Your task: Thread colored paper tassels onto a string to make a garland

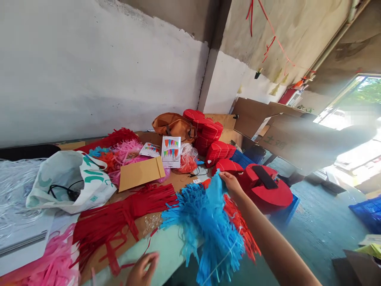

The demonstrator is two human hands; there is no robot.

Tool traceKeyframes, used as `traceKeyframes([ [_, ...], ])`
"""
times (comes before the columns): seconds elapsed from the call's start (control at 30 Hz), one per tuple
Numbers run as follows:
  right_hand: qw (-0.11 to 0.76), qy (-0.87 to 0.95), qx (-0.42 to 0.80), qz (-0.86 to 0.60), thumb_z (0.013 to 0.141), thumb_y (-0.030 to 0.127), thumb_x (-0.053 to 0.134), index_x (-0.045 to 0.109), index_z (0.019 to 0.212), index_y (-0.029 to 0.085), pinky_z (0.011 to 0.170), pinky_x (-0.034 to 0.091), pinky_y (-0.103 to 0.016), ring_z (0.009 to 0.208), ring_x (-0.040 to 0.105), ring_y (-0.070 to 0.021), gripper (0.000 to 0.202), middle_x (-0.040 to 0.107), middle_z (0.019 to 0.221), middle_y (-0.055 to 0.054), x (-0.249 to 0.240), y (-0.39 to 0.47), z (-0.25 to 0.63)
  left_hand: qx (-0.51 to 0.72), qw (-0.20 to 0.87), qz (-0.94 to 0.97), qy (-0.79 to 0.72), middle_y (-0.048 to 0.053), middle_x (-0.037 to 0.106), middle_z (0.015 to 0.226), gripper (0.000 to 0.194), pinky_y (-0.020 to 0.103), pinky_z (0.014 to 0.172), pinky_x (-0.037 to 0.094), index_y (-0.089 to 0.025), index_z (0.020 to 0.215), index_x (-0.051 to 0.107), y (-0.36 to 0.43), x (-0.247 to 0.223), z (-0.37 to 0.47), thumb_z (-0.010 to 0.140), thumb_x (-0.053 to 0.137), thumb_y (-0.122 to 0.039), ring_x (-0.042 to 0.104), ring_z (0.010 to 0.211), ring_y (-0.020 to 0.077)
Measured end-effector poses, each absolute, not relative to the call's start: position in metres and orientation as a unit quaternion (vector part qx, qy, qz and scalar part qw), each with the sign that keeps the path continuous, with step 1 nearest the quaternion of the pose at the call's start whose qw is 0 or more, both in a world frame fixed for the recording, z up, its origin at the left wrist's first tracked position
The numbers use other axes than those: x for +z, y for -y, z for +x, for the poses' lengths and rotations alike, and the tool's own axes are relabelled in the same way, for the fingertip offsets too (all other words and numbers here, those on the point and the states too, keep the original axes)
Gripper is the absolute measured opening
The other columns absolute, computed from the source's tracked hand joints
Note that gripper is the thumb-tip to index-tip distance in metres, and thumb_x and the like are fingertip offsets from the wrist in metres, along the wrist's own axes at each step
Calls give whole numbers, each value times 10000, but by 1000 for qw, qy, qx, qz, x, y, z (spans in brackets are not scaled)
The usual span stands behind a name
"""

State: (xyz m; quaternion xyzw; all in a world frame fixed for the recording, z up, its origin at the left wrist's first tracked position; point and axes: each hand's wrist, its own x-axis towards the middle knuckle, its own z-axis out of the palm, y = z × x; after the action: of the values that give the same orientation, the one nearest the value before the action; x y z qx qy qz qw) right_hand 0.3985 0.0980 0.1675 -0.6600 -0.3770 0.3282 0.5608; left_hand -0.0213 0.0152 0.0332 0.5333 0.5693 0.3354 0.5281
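My right hand [232, 183] pinches the smooth upper edge of a light blue fringed paper tassel [218, 222] between thumb and fingers. Its cut strips hang over the table's front edge. Orange-red fringed paper [242, 230] shows behind it, beside my forearm. My left hand [143, 270] is low at the table's near edge, slightly blurred, with fingers curled toward the thumb. Whatever those fingers hold, if anything, is hidden. Beside it runs a thin red strip [151, 240]. Dark red fringed paper [127, 214] lies spread on the table, left of the blue tassel.
A white plastic bag [74, 186], a brown envelope [141, 173], a printed bunting card [171, 152] and a brown handbag [174, 125] crowd the table. Red paper stacks [220, 153] stand at the back right. A dark phone-like slab [264, 176] rests on a red round piece [268, 194].
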Motion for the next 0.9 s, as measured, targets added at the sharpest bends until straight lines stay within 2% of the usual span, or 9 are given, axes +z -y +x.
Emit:
traceKeyframes([
  [0.1,538,416,355,-641,665,666,668,606,753,193,493,359,-238,502,454,-125,485,554,568,39,161,-86,356,349,685,429,-474,95,767,989,368,399,993,460,-231,723,729,-32,88,52,560,786,-557,633,1079,308],
  [0.2,520,440,358,-639,691,678,649,616,737,189,517,375,-244,541,473,-135,492,558,589,27,156,-78,336,332,755,360,-436,96,766,885,355,364,816,512,-203,751,712,-50,106,113,684,728,-551,684,956,272],
  [0.3,515,436,328,-661,662,679,668,646,750,184,550,403,-266,592,515,-166,503,593,630,-1,154,-67,342,338,823,215,-402,61,754,770,343,299,671,494,-191,763,682,-61,101,152,616,820,-468,706,800,229],
  [0.4,510,422,222,-716,726,622,648,668,841,185,658,442,-313,730,578,-220,453,655,768,-56,147,-45,349,354,833,176,-388,32,736,700,374,289,647,504,-188,735,668,-65,96,173,532,879,-420,705,745,213],
  [0.5,429,496,169,-736,746,545,675,688,856,194,747,451,-343,803,614,-244,368,689,842,-80,132,-20,339,368,843,154,-360,24,736,705,397,280,682,527,-172,747,685,-65,97,188,478,913,-353,709,759,202],
  [0.57,400,538,228,-706,724,521,707,695,846,195,763,460,-338,810,630,-240,347,703,849,-70,120,-12,328,374,847,145,-349,19,741,724,392,266,700,535,-164,757,694,-64,98,196,463,921,-289,710,757,188],
  [0.7,433,476,364,-673,768,578,620,674,712,190,701,473,-315,721,628,-214,396,688,718,-42,104,-20,332,379,848,136,-345,44,761,781,386,323,763,559,-157,805,700,-67,94,189,496,907,-260,726,819,231],
  [0.83,433,455,384,-676,791,629,538,653,655,194,675,459,-316,671,603,-204,469,658,651,-33,99,-37,347,402,826,122,-374,35,773,824,451,360,796,570,-179,918,692,-69,85,159,519,889,-249,729,877,256],
  [0.9,418,476,400,-662,721,595,647,674,677,196,676,453,-310,679,602,-204,402,669,673,-25,99,-41,338,408,819,116,-385,31,772,810,451,360,789,573,-182,928,687,-66,82,147,528,883,-250,729,883,260],
])
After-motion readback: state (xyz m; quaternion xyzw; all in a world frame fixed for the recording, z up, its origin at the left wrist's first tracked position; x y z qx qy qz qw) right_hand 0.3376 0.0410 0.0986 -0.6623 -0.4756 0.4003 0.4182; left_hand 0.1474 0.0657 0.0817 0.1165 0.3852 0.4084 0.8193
